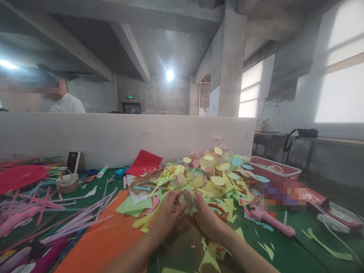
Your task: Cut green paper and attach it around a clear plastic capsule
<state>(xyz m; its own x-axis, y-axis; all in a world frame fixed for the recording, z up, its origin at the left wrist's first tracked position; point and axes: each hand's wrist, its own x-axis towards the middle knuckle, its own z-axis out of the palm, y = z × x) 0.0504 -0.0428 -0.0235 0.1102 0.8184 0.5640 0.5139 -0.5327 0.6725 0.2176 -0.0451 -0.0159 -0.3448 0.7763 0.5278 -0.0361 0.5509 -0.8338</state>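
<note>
My left hand (pixel 167 216) and my right hand (pixel 207 218) meet at the near edge of a heap of paper scraps (pixel 210 178) in yellow, green and pink. Both hands close their fingers on a small light-green paper piece (pixel 188 200) held between them. Round paper-topped pieces (pixel 218 181) are piled just beyond the fingers. Red-handled scissors (pixel 218 209) lie partly under my right hand.
A pink glue gun (pixel 271 219) lies to the right on the green table (pixel 284 250), its cord trailing off. An orange sheet (pixel 105 239) and pink straws (pixel 57 223) lie left. A white partition (pixel 127 136) runs behind, with a person beyond. A phone (pixel 72 162) leans there; a pink bin (pixel 274 169) stands right.
</note>
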